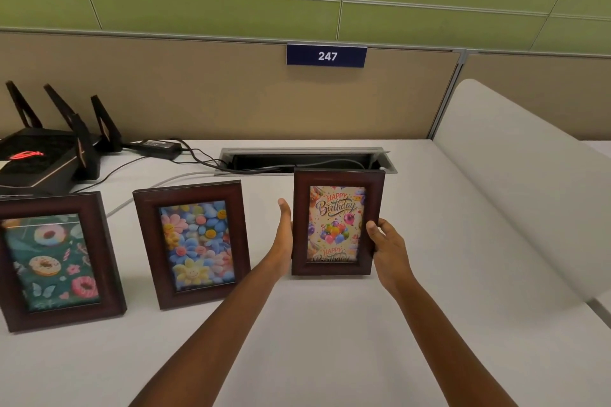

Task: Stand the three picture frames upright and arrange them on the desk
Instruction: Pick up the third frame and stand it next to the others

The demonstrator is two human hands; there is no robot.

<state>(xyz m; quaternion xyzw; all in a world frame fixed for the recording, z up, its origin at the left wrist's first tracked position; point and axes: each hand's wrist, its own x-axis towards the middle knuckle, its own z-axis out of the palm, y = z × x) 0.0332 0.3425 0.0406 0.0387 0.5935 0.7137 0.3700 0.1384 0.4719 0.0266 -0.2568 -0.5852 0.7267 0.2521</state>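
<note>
Three dark wooden picture frames stand upright in a row on the white desk [330, 334]. The doughnut frame [56, 261] is at the left, the flower frame [193, 243] in the middle, and the birthday frame [337, 221] at the right. My left hand [283, 235] lies flat against the birthday frame's left edge, fingers straight. My right hand [385, 244] grips its right edge, thumb on the front. The frame's bottom edge sits on the desk.
A black router [43, 152] with antennas sits at the back left, with a power adapter [158, 146] and cables running into an open cable tray [304, 160]. A beige partition with a 247 sign [326, 55] stands behind. A white divider [529, 182] borders the right.
</note>
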